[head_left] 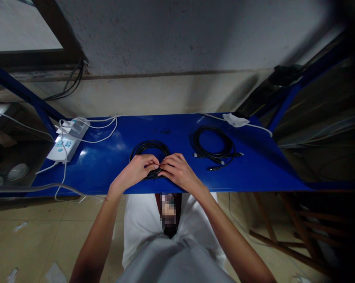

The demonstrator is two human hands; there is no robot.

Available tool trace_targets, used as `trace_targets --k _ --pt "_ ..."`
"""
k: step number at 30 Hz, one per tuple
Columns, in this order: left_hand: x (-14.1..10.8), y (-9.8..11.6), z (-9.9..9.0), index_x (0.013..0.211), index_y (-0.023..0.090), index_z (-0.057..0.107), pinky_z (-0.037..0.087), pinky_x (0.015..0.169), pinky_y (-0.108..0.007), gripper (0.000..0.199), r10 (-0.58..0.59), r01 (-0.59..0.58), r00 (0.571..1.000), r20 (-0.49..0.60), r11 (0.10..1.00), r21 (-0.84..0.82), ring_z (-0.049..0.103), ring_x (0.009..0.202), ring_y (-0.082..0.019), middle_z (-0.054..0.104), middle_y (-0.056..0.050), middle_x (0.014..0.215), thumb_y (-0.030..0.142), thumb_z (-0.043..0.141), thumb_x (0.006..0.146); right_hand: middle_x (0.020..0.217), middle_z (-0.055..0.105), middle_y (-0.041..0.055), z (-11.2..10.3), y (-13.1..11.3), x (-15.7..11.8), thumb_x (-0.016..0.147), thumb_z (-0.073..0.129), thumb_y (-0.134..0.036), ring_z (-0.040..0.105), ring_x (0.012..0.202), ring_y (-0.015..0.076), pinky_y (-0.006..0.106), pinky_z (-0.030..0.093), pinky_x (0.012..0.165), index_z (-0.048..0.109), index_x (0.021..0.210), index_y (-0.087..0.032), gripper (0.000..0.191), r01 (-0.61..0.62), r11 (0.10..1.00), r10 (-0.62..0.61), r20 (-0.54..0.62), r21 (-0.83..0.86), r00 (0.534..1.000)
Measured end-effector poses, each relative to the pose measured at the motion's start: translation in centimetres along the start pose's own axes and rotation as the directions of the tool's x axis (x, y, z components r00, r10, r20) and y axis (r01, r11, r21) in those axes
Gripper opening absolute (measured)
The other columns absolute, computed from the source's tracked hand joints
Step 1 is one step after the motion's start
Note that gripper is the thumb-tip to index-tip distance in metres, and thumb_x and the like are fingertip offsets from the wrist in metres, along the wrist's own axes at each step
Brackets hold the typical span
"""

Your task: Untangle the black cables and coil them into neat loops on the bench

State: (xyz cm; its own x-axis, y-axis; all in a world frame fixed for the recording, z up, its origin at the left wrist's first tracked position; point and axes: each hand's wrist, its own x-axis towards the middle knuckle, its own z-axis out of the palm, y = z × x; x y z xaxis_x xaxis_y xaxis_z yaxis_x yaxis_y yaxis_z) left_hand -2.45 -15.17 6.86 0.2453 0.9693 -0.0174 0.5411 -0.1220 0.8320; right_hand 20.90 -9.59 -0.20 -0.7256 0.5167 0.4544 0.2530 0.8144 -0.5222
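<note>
A coiled black cable (pixel 150 143) lies near the front edge of the blue table, between my two hands. My left hand (pixel 140 167) is closed at the coil's near side, its thumb and forefinger pinched together. Close beside it, my right hand (pixel 175 169) grips the near right part of the same coil with bent fingers. The fingertips almost meet there, and whatever small piece lies between them is too small to make out. To the right rests a second black cable coil (pixel 214 151), its connector ends pointing toward me; neither hand touches it.
A white power strip (pixel 65 145) with plugs and loose white cords sits at the left of the blue table (pixel 254 165). A white cord with a wrapped lump (pixel 235 120) runs along the back right. Small dark bits (pixel 165 131) lie behind the coil. A wall stands behind.
</note>
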Motion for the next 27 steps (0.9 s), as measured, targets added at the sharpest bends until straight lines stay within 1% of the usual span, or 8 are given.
trace_targets --k 5,7,9,12,14,19,23,27 --pt "-0.2 0.8 0.2 0.102 0.023 0.08 0.06 0.091 -0.034 0.013 0.061 -0.057 0.994 -0.089 0.997 0.043 0.077 0.097 -0.022 0.081 -0.004 0.106 0.018 0.069 0.105 0.118 0.082 0.0077 -0.2 -0.3 0.0 0.114 0.069 -0.041 0.072 0.12 0.028 0.048 0.05 0.108 0.079 0.119 -0.026 0.019 0.041 0.995 -0.044 -0.032 -0.086 0.999" --pt "-0.3 0.7 0.3 0.102 0.022 0.08 0.06 0.094 -0.034 0.013 0.075 -0.071 0.992 -0.104 0.997 0.038 0.076 0.103 -0.022 0.08 -0.006 0.11 0.017 0.069 0.105 0.118 0.082 0.0078 -0.2 -0.4 0.0 0.114 0.069 -0.04 0.072 0.12 0.0279 0.047 0.05 0.108 0.078 0.12 -0.025 0.018 0.055 0.993 -0.061 -0.051 -0.107 0.997" --pt "-0.5 0.6 0.4 0.102 0.022 0.08 0.06 0.096 -0.035 0.013 0.06 -0.058 0.993 -0.105 0.998 0.017 0.076 0.105 -0.022 0.08 -0.006 0.112 0.016 0.069 0.105 0.117 0.083 0.0071 -0.1 -0.3 -0.1 0.114 0.069 -0.038 0.073 0.119 0.0273 0.047 0.05 0.107 0.078 0.119 -0.025 0.016 0.07 0.99 -0.079 -0.064 -0.121 0.995" --pt "-0.6 0.2 0.6 0.105 0.022 0.08 0.062 0.099 -0.035 0.013 0.009 -0.011 0.996 -0.091 1.0 -0.028 0.077 0.105 -0.021 0.08 -0.005 0.113 0.013 0.07 0.104 0.116 0.084 0.007 0.3 -0.2 -0.2 0.113 0.071 -0.035 0.073 0.117 0.0263 0.046 0.049 0.105 0.078 0.118 -0.023 0.015 0.1 0.985 -0.112 -0.077 -0.139 0.991" --pt "-0.7 -0.2 0.6 0.109 0.021 0.08 0.063 0.1 -0.035 0.014 -0.002 -0.001 0.997 -0.078 1.0 -0.03 0.078 0.107 -0.021 0.08 -0.005 0.115 0.012 0.071 0.103 0.115 0.084 0.0071 0.5 -0.1 -0.4 0.112 0.073 -0.034 0.073 0.115 0.0259 0.046 0.05 0.103 0.078 0.119 -0.022 0.015 0.111 0.984 -0.125 -0.089 -0.141 0.988" --pt "-0.6 -1.4 0.1 0.106 0.021 0.082 0.06 0.104 -0.039 0.013 0.058 -0.052 0.997 -0.044 0.991 0.121 0.078 0.111 -0.023 0.081 -0.005 0.118 0.012 0.074 0.103 0.115 0.084 0.0064 0.7 0.0 -0.5 0.11 0.076 -0.034 0.074 0.115 0.026 0.046 0.049 0.103 0.078 0.12 -0.022 0.016 0.107 0.984 -0.122 -0.1 -0.145 0.988" --pt "-0.4 -1.8 -0.3 0.099 0.021 0.083 0.058 0.106 -0.039 0.017 0.069 -0.07 0.998 0.013 0.98 0.186 0.077 0.113 -0.022 0.08 -0.005 0.123 0.01 0.071 0.104 0.116 0.083 0.0063 0.6 -0.1 -0.4 0.111 0.075 -0.034 0.073 0.117 0.0262 0.046 0.048 0.104 0.078 0.121 -0.021 0.017 0.098 0.986 -0.11 -0.081 -0.138 0.991" --pt "-0.3 -1.9 -0.6 0.099 0.02 0.08 0.057 0.102 -0.039 0.014 0.072 -0.085 0.996 0.061 0.961 0.264 0.076 0.107 -0.022 0.078 -0.005 0.114 0.01 0.072 0.104 0.115 0.083 0.0064 0.4 -0.3 -0.3 0.111 0.075 -0.034 0.073 0.116 0.0261 0.046 0.047 0.104 0.078 0.122 -0.02 0.018 0.086 0.986 -0.096 -0.064 -0.141 0.993"
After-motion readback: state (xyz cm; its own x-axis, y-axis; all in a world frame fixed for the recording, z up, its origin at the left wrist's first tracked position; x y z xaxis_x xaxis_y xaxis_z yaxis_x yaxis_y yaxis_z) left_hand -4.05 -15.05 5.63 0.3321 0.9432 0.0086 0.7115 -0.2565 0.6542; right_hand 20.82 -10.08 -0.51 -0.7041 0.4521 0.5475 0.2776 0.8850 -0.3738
